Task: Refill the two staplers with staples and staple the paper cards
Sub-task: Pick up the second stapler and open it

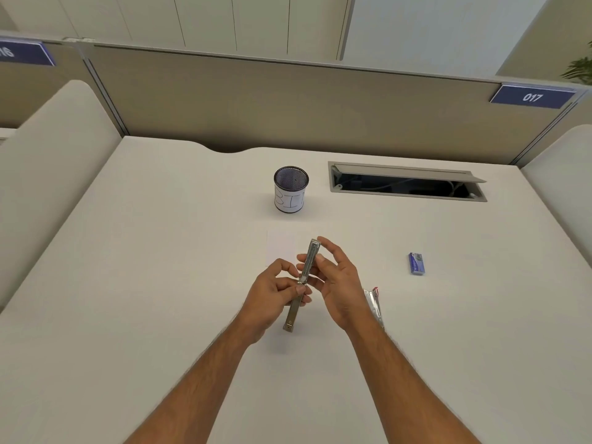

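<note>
A pale office tabletop (pixel 160 251), above which the left hand (pixel 272 293) pinches an opened stapler (pixel 309 264) and the right hand (pixel 339 283) loosely grips its upper arm, seemingly mid-refill; second stapler (pixel 374 304), staple box (pixel 416 264) and paper card (pixel 280 248) lie waiting.

A mesh cup (pixel 291 190) stands on the desk (pixel 160 251) at twelve o'clock. An open cable hatch (pixel 407 174) lies at one o'clock.

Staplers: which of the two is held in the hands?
The silver stapler, opened out straight, held by the left hand and right hand. The red-tipped stapler lies on the desk.
</note>
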